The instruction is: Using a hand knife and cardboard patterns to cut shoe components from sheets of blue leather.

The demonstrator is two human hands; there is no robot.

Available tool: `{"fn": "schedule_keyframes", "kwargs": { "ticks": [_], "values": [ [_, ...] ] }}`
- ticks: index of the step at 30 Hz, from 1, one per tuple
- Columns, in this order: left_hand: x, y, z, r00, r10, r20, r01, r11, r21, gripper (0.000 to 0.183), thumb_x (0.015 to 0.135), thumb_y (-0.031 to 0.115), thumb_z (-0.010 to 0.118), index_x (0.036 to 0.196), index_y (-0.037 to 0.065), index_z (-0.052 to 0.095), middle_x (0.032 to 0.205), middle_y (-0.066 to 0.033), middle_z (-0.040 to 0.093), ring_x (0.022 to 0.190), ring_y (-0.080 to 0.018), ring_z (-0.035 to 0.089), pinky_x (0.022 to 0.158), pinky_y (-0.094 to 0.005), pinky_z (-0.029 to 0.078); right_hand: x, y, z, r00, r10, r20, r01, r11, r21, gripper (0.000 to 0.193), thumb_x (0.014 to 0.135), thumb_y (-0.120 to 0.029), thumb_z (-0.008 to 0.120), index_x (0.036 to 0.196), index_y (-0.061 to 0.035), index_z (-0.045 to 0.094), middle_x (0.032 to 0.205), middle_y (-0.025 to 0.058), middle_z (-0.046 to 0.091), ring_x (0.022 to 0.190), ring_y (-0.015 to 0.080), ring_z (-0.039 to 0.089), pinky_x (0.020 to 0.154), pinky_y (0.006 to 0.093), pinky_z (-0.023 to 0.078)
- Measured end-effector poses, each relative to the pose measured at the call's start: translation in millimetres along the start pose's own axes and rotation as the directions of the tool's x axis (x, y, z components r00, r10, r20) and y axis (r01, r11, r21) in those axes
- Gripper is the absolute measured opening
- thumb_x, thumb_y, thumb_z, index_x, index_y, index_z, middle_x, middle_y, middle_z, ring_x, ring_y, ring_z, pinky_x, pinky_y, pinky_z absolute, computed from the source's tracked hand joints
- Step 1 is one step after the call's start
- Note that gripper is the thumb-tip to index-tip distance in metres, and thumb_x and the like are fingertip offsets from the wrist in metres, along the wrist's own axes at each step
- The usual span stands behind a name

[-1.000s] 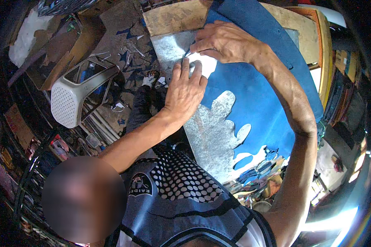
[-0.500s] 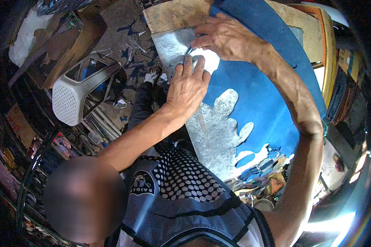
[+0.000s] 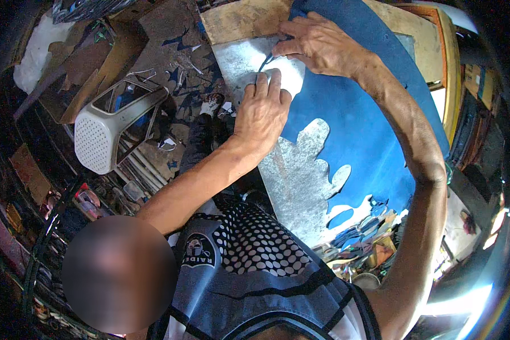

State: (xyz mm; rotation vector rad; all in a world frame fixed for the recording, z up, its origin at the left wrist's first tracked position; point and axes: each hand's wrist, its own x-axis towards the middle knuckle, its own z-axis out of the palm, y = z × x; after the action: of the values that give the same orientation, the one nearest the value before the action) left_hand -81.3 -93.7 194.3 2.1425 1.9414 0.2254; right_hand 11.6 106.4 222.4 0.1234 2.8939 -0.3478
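Observation:
A wide blue sheet (image 3: 362, 130) with a wavy cut edge lies over a grey, metal-looking plate (image 3: 292, 175). My left hand (image 3: 263, 110) rests on the plate beside the sheet's left edge, its fingers stretched forward and slightly apart. Farther ahead, my right hand (image 3: 326, 45) reaches around over the sheet with bent fingers. A thin, dark, curved piece (image 3: 266, 60) runs from its thumb and fingertips toward my left fingertips. Whether that piece is a blade or a cut strip is unclear. Bright glare whitens the plate between the hands.
A pale plastic stool (image 3: 99, 139) lies on its side at the left, near a torn cardboard box (image 3: 110, 73). Dark scraps (image 3: 192, 102) litter the floor. Mixed offcuts and tools (image 3: 368, 232) are heaped at the plate's near right. A wooden frame (image 3: 447, 73) edges the far right.
My right hand has moved slightly up and right, away from my left hand. More of the thin dark piece now shows between them. The left hand has barely shifted.

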Motion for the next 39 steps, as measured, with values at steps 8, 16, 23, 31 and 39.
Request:
{"fn": "schedule_keyframes", "kwargs": {
  "ticks": [8, 16, 23, 31, 39],
  "values": [
    [4.0, -3.0, -3.6, 0.997, 0.027, 0.076, -0.03, 0.998, 0.047, 0.028, 0.083, 0.015, 0.061, 0.108, 0.004, 0.067, 0.136, -0.0182, 0.051, 0.115, -0.0322, 0.053, 0.092, -0.0418, 0.045, -2.5, 9.1, 2.2, 0.999, -0.025, -0.02, 0.025, 1.0, -0.004, 0.029, 0.087, -0.015, 0.063, 0.115, -0.0175, 0.07, 0.116, 0.0051, 0.063, 0.109, 0.0251, 0.057, 0.096, 0.0423, 0.041],
    [4.9, -4.4, -3.5, 0.997, 0.037, 0.071, -0.043, 0.995, 0.085, 0.027, 0.083, 0.016, 0.061, 0.107, 0.005, 0.068, 0.134, -0.0182, 0.053, 0.113, -0.0316, 0.055, 0.09, -0.0412, 0.044, -6.4, 9.7, 6.7, 0.998, 0.012, -0.059, -0.012, 1.0, 0.007, 0.029, 0.087, -0.016, 0.064, 0.116, -0.0181, 0.069, 0.112, 0.0038, 0.063, 0.107, 0.0244, 0.057, 0.097, 0.0419, 0.041],
    [5.7, -2.8, -6.0, 0.996, 0.053, 0.072, -0.059, 0.995, 0.086, 0.026, 0.083, 0.015, 0.061, 0.106, 0.005, 0.069, 0.133, -0.0178, 0.055, 0.112, -0.0309, 0.055, 0.09, -0.0403, 0.044, -10.6, 13.4, 9.2, 0.998, 0.031, -0.049, -0.031, 1.0, -0.004, 0.029, 0.088, -0.018, 0.064, 0.117, -0.0176, 0.069, 0.113, 0.0013, 0.064, 0.105, 0.0223, 0.058, 0.095, 0.0396, 0.041],
    [5.5, -4.7, -6.5, 0.997, 0.056, 0.052, -0.061, 0.993, 0.104, 0.026, 0.083, 0.015, 0.06, 0.106, 0.005, 0.069, 0.132, -0.0167, 0.055, 0.11, -0.0302, 0.056, 0.089, -0.04, 0.044, -12.9, 16.1, 0.6, 0.996, 0.095, 0.0, -0.095, 0.995, 0.034, 0.028, 0.089, -0.02, 0.064, 0.117, -0.0172, 0.069, 0.123, -0.0011, 0.066, 0.102, 0.0215, 0.058, 0.095, 0.039, 0.041],
    [20.7, -3.8, -6.9, 0.992, 0.027, 0.124, -0.04, 0.994, 0.104, 0.027, 0.084, 0.014, 0.06, 0.108, 0.005, 0.067, 0.137, -0.0202, 0.052, 0.104, -0.0294, 0.058, 0.091, -0.0402, 0.045, -20.4, 6.9, 4.9, 0.98, 0.2, 0.002, -0.2, 0.978, -0.061, 0.03, 0.093, -0.025, 0.061, 0.122, -0.0192, 0.066, 0.132, 0.0054, 0.061, 0.122, 0.0261, 0.056, 0.103, 0.0427, 0.04]
  ]
}}
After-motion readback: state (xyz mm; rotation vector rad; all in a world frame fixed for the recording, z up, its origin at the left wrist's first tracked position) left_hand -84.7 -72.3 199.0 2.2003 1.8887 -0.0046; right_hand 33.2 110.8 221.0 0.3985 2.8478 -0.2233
